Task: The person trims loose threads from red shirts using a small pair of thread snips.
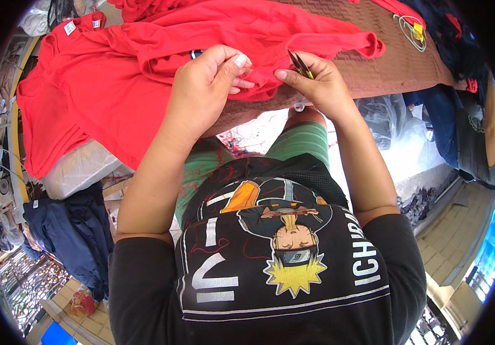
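Observation:
A red garment [109,86] lies in loose folds over the table edge in front of me, its lower part hanging off on the left. Over it, my left hand [210,80] is closed, thumb and fingertips together. What it pinches is too small to tell. My right hand [319,86] grips a pair of small thread snips [300,65], with the dark pointed blades upward and a bit of yellow-green showing. The right thumb tip is close to the red cloth, between the two hands. Whether a thread runs between them cannot be made out.
The table wears a brown patterned cover [408,66]. Toward its far right lies a pale looped cord with a yellow tag [416,31]. Dark clothes [75,236] hang at the left, clear plastic [382,121] at the right. Red thread scraps cling to my shirt and shorts.

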Tool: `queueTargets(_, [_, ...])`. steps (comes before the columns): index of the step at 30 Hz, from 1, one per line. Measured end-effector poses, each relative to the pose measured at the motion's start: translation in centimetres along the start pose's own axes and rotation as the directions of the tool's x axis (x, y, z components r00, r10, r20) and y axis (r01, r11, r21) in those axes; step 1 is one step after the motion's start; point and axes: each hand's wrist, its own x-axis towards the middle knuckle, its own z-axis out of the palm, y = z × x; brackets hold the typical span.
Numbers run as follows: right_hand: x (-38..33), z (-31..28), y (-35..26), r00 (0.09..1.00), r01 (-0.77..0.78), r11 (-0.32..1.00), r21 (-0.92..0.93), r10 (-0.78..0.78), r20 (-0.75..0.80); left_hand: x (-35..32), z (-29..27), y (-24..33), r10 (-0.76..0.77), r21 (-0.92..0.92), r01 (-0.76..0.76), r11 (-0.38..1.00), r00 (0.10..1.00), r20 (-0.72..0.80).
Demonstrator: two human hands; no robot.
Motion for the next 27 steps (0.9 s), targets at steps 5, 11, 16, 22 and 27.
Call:
queueTargets(5, [-0.6, -0.9, -2.9, 0.954, 0.107, 0.888, -0.447, -0.219, -0.207, 0.1, 0.1, 0.3, 0.037, 0.040, -0.037, 0.999, 0.999, -0.022])
queueTargets(11, [-2.3, 0.5, -6.1, 0.890, 0.389, 0.675, -0.627, -0.450, 0.068, -0.1, 0.8, 0.4, 0.137, 0.202, -0.124, 0.971, 0.989, -0.049])
queueTargets(16, [-2.3, 1.0, -5.7, 0.873, 0.407, 0.569, -0.714, -0.472, 0.122, -0.2, 1.0, 0.5, 0.215, 0.341, -0.188, 0.921, 0.976, -0.041])
queueTargets(22, [-2.5, 1.3, -6.1, 0.880, 0.384, 0.505, -0.773, -0.455, 0.140, -0.4, 1.2, 0.7, 0.275, 0.415, -0.235, 0.879, 0.960, -0.040])
queueTargets(27, [-2.2, 0.6, -6.3, 0.884, 0.397, 0.622, -0.675, -0.457, 0.100, -0.4, 1.2, 1.1, 0.283, 0.411, -0.236, 0.881, 0.957, -0.056])
